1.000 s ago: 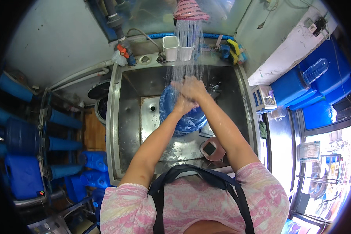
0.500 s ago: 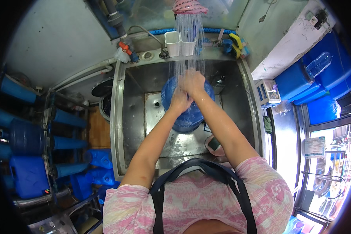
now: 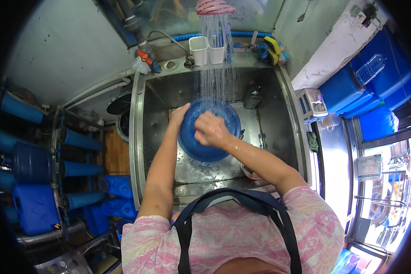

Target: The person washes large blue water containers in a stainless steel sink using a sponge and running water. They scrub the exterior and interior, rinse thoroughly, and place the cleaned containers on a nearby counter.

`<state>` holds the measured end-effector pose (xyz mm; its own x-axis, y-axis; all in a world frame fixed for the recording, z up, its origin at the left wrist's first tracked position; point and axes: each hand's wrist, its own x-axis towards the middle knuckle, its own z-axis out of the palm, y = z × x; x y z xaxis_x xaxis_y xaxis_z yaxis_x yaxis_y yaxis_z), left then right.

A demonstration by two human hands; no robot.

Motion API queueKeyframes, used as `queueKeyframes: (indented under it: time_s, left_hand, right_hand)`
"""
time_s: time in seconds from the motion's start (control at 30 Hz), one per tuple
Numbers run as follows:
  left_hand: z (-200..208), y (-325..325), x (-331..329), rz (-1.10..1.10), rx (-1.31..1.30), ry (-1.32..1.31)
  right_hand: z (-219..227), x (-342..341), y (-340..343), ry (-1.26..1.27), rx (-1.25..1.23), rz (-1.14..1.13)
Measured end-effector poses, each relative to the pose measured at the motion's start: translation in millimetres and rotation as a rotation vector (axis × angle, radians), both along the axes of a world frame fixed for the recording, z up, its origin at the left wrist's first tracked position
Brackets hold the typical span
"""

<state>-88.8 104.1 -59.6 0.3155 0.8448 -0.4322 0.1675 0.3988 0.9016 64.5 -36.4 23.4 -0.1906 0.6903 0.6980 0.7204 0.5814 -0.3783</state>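
Observation:
A round blue water jug point(image 3: 211, 153) stands in the metal sink point(image 3: 157, 179), its top wet under falling water. My left hand point(image 3: 179, 115) grips the jug's left side, its fingers along the edge and partly hidden. Over the middle of the jug is my right hand point(image 3: 211, 130), curled into a closed shape. It covers the jug's centre, and whatever it may hold is hidden beneath the fingers. From a pink-wrapped shower head point(image 3: 214, 7), streams fall onto the far part of the jug.
A dark bottle point(image 3: 253, 97) stands in the sink's far right corner. Two white cups point(image 3: 198, 51) and yellow-black sponges point(image 3: 272, 50) sit on the back ledge. Near the right forearm, a pale bowl point(image 3: 250, 172) is partly covered. Blue containers point(image 3: 118, 185) stand left of the sink.
My hands were together under the water over the jug. They are now apart, the left at the jug's side, the right over its middle. The jug sits slightly nearer and further left.

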Motion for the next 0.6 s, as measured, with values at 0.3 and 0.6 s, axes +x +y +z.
queueKeyframes:
  time_s: [0.3, 0.6]
  left_hand:
    - [58.0, -62.5, 117.6, -1.482, 0.889, 0.501]
    - [10.9, -16.6, 32.0, -0.292, 1.045, 0.629]
  right_hand:
    - [11.2, -12.5, -68.0, -0.149, -0.037, 0.6]
    - [-3.0, 49.2, 38.9, 0.178, -0.09, -0.187]
